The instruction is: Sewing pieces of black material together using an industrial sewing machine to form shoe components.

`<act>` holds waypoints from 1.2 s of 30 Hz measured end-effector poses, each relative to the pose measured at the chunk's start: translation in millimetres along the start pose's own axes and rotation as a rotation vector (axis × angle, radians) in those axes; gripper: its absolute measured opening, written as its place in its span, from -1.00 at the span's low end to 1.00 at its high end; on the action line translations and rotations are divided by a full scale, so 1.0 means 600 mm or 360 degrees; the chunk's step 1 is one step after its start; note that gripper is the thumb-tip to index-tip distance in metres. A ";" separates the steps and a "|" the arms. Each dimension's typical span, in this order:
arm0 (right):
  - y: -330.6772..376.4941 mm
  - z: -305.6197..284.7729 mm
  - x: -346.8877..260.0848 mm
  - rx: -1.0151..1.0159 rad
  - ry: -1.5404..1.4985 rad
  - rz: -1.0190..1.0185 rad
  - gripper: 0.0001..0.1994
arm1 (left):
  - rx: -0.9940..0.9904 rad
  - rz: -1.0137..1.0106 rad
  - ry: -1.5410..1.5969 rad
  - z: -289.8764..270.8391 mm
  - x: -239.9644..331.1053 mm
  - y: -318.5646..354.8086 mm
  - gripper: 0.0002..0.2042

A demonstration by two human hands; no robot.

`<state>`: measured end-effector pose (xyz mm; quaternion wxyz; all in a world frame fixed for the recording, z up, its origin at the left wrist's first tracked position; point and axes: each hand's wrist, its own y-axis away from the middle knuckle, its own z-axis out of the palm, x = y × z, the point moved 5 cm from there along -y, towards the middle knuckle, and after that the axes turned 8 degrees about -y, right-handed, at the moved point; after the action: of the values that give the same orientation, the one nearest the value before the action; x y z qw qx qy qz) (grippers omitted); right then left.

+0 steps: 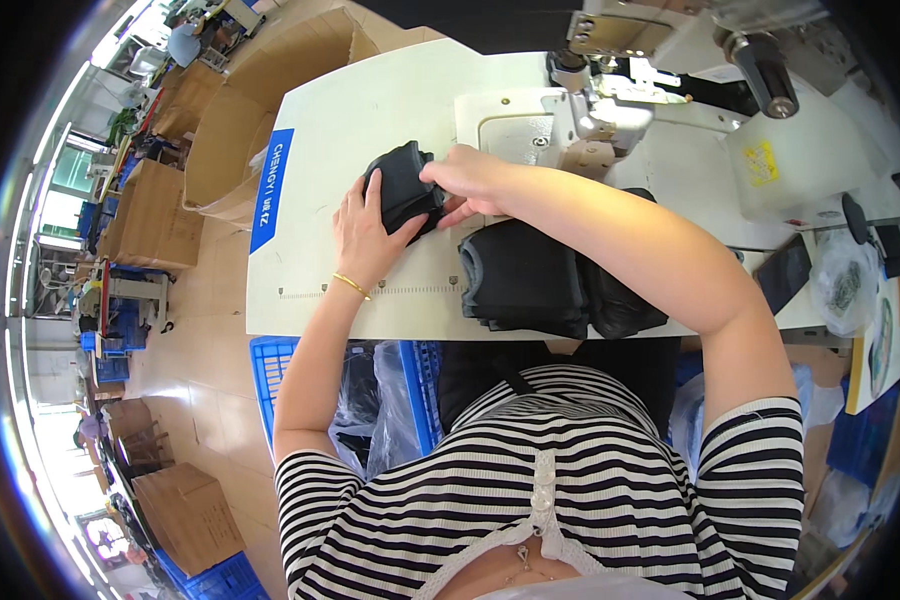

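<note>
A small bundle of folded black fabric [395, 182] lies on the white sewing machine table [340, 110]. My left hand [365, 235] grips its left and near side, the thumb along the near edge and the fingers reaching up the left. From the right, my right hand [467, 185] closes thumb and fingers on the bundle's right edge, partly hiding it. Just below my right forearm is a thicker stack of black fabric pieces [523, 272], with grey edges at its left end. Another black bundle [625, 300] sits against that stack's right side, partly under the forearm.
The sewing machine [610, 125] stands beyond my right hand. A large open cardboard box [232, 150] is past the table's left end. Below the near edge is a blue crate [422, 385] with clear plastic bags. A dark phone-like slab [782, 272] lies at the right.
</note>
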<state>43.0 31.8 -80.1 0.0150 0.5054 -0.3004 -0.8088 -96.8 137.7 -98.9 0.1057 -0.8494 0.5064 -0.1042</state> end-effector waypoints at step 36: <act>0.032 0.104 -0.057 -0.0212 0.0877 -0.0873 -0.44 | 0.0176 -0.0663 0.2737 -0.058 -0.059 0.065 -0.55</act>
<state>2.8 56.4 -23.8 -0.0889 0.7630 -0.0857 -0.6345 -155.9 147.8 -79.1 -0.2916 -0.5458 0.2401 -0.7480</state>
